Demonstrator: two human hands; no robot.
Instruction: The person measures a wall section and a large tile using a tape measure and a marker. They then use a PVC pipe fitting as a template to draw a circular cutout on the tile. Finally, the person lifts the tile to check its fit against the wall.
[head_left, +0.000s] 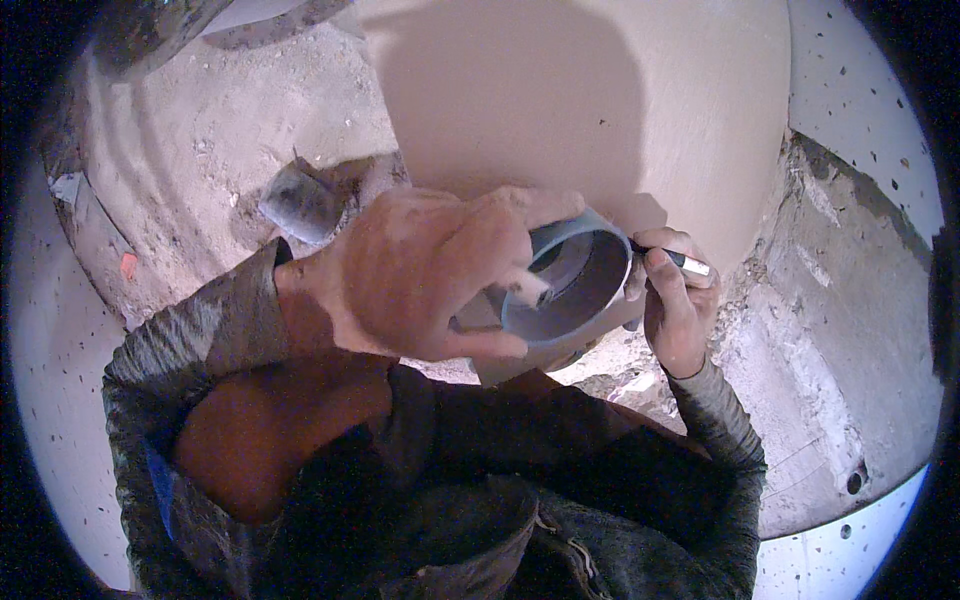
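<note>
Head view: the grey pipe [601,285] between the hands looks stiff, fairly light and smooth, best held around its outer wall, where the left hand [435,270] has fingers wrapped; the right hand [677,300] pinches a slim marker [693,265].

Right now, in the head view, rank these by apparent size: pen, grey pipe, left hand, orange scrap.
Largest to smallest, as they look:
1. left hand, perhaps helped by nearness to the camera
2. grey pipe, partly covered
3. pen
4. orange scrap
</note>
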